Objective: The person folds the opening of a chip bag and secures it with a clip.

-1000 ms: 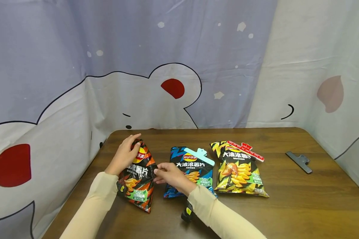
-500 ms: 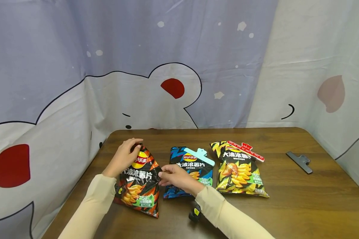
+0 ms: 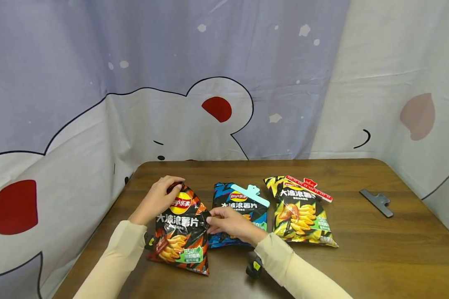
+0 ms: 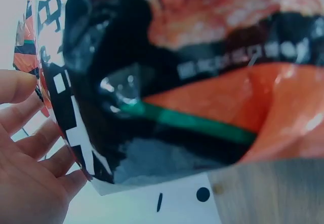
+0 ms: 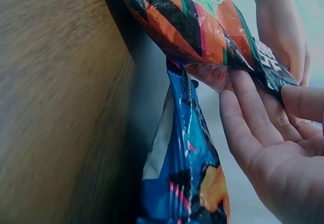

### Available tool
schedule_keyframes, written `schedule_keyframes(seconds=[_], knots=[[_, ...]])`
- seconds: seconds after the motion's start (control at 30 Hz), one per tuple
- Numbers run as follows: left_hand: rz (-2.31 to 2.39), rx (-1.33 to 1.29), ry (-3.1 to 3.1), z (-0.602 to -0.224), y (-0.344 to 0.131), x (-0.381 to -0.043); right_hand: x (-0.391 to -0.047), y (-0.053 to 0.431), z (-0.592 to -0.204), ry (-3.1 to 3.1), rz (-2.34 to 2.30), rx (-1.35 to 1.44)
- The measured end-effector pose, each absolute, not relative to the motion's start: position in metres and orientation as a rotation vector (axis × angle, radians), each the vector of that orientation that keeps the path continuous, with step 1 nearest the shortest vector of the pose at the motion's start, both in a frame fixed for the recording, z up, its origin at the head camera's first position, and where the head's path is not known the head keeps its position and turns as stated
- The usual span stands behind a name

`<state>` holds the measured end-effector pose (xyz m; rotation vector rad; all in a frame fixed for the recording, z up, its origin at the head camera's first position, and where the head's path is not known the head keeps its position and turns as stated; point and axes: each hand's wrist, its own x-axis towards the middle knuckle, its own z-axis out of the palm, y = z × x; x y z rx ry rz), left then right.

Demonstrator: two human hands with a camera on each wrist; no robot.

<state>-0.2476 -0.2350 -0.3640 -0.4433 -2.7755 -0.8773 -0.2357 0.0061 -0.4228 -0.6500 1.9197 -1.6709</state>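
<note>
Between both hands is a black and orange chip bag, tilted, its front toward me. My left hand grips its top edge from the upper left, thumb on the front. With thumb and fingers, my right hand pinches the bag's right edge; in the right wrist view the right hand's fingers lie behind that edge. Just behind the right hand lies a blue chip bag with a light blue clip across its top. The left wrist view is mostly filled by the orange bag.
To the right lies a yellow chip bag with a red clip on its top. A dark grey clip lies farther right on the wooden table. A patterned curtain hangs behind the table.
The orange bag has moved right and slightly toward me, and its front has turned more into view. Both hands have shifted right with it, keeping their hold.
</note>
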Motion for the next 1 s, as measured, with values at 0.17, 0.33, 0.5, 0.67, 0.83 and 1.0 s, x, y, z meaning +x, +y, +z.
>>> schedule_keyframes(seconds=[0.17, 0.33, 0.5, 0.67, 0.83, 1.0], knots=[[-0.866, -0.479, -2.766, -0.363, -0.231, -0.245, -0.233, 0.013, -0.422, 1.903, -1.667, -0.662], [-0.875, -0.501, -2.76, -0.361, -0.228, -0.242, -0.23, 0.02, -0.421, 1.892, -1.664, -0.664], [-0.871, -0.508, -2.775, -0.361, -0.226, -0.241, -0.228, 0.026, -0.42, 1.897, -1.642, -0.673], [-0.883, -0.524, -2.782, -0.359, -0.222, -0.238, -0.228, 0.032, -0.42, 1.927, -1.615, -0.7], [-0.888, -0.553, -2.79, -0.356, -0.217, -0.236, -0.229, 0.045, -0.42, 1.962, -1.563, -0.727], [-0.905, -0.58, -2.818, -0.355, -0.211, -0.234, -0.232, 0.057, -0.42, 1.966, -1.543, -0.709]])
